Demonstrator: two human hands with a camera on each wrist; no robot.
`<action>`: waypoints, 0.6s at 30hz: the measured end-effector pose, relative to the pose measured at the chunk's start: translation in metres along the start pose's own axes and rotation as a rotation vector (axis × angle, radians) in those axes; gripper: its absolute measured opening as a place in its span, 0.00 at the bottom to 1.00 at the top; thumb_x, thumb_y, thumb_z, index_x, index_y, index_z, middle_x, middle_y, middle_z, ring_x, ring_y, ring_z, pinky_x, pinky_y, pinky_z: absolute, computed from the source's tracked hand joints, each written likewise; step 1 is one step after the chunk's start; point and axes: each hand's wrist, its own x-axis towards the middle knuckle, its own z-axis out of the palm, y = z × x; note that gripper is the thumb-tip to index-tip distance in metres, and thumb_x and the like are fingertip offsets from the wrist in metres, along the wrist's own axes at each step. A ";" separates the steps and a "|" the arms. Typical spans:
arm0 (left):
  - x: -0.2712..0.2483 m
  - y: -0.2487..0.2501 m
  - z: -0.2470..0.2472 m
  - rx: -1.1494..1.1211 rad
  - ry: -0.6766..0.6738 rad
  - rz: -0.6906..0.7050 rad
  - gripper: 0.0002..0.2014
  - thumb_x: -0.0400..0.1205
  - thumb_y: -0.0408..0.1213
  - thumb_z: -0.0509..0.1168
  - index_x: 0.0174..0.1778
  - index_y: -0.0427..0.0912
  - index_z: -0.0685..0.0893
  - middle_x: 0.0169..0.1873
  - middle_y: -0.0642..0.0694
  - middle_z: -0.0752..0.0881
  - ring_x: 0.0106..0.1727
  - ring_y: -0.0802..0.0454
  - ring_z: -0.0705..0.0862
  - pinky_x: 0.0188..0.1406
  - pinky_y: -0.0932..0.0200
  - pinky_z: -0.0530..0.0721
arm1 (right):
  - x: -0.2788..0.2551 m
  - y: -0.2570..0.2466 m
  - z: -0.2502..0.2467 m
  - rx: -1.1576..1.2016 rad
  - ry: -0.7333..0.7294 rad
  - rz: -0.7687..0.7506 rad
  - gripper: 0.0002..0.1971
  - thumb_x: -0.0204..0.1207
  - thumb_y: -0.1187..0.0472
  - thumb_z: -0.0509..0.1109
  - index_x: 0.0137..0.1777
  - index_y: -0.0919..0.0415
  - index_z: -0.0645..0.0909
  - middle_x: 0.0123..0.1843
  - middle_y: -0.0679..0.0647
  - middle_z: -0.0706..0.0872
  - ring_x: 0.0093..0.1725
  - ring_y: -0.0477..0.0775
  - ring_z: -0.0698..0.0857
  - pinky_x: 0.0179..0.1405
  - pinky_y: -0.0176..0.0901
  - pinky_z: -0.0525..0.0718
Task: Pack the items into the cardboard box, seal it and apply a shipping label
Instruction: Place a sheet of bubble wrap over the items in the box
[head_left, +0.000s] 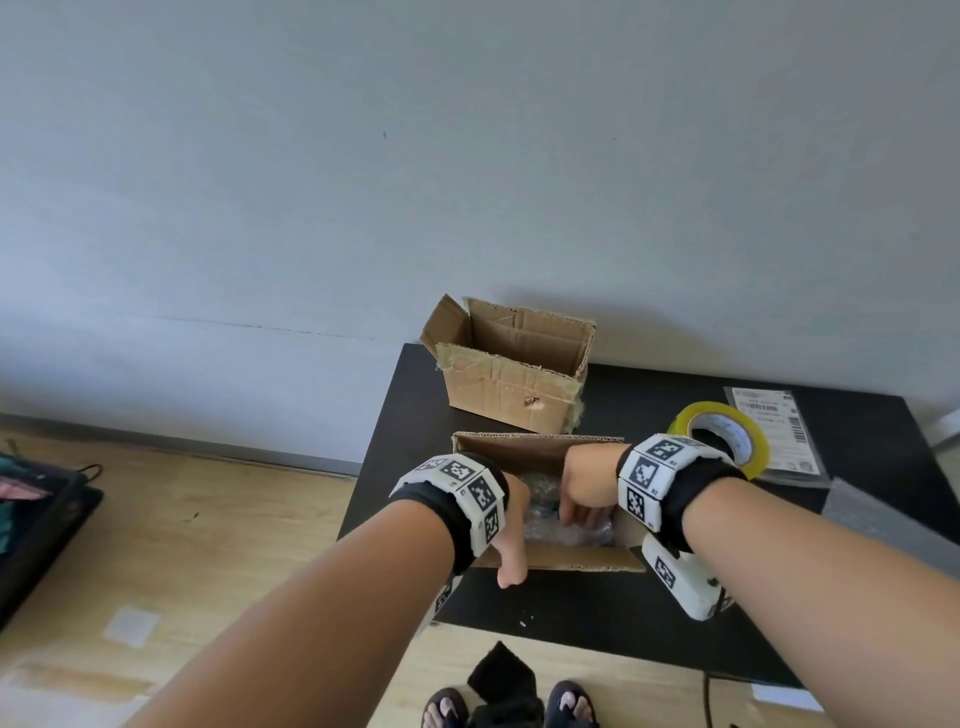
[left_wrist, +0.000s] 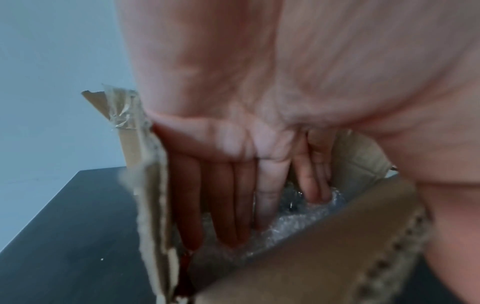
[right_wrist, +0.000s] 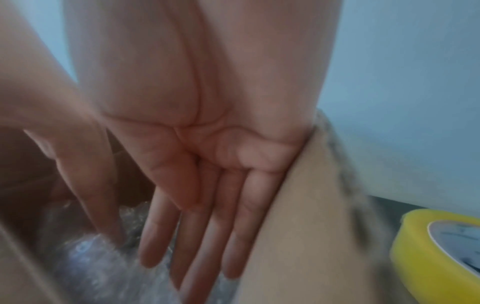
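— While both hands are down in the cardboard box (head_left: 558, 560), what do the fingers do?
— The left hand (left_wrist: 233, 164) has its fingers straight and flat. The tips press on the bubble wrap (left_wrist: 291, 218) at the bottom. The right hand (right_wrist: 197, 164) is flat too, with straight fingers on the same crinkly wrap.
— What does the wrap look like?
— It is clear and bumpy and shiny. Something is wrapped inside, but I cannot tell what.
— And the box?
— It is brown and open, with rough wavy edges. It sits at the front of the black table (head_left: 571, 613).
— What else is on the table?
— A second brown box (head_left: 506, 387) stands behind the first one, open and a bit torn. A round yellow tape roll (head_left: 724, 436) lies just right of the right wrist. The shipping label (head_left: 779, 431) lies flat behind the roll, white with black bars. A grey bumpy sheet (head_left: 893, 525) lies at the right edge.
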 end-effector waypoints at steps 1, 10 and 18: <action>-0.001 -0.001 -0.001 -0.021 0.007 0.001 0.43 0.58 0.54 0.76 0.70 0.44 0.77 0.59 0.44 0.84 0.56 0.42 0.85 0.55 0.43 0.85 | -0.002 0.000 0.000 0.015 -0.068 0.026 0.08 0.79 0.64 0.67 0.44 0.64 0.87 0.36 0.58 0.90 0.43 0.54 0.85 0.57 0.49 0.84; 0.011 -0.001 0.005 0.154 0.057 -0.031 0.23 0.73 0.40 0.74 0.62 0.36 0.80 0.53 0.41 0.86 0.54 0.41 0.86 0.59 0.48 0.83 | -0.016 -0.008 0.005 0.287 -0.018 0.136 0.12 0.73 0.53 0.65 0.30 0.55 0.74 0.24 0.51 0.76 0.23 0.49 0.70 0.27 0.38 0.69; 0.012 -0.007 0.012 0.193 0.072 -0.012 0.29 0.77 0.38 0.71 0.74 0.38 0.72 0.61 0.39 0.82 0.65 0.39 0.82 0.66 0.44 0.79 | -0.020 -0.011 0.014 0.245 0.121 -0.025 0.20 0.81 0.48 0.63 0.70 0.54 0.74 0.66 0.56 0.81 0.61 0.52 0.79 0.56 0.40 0.70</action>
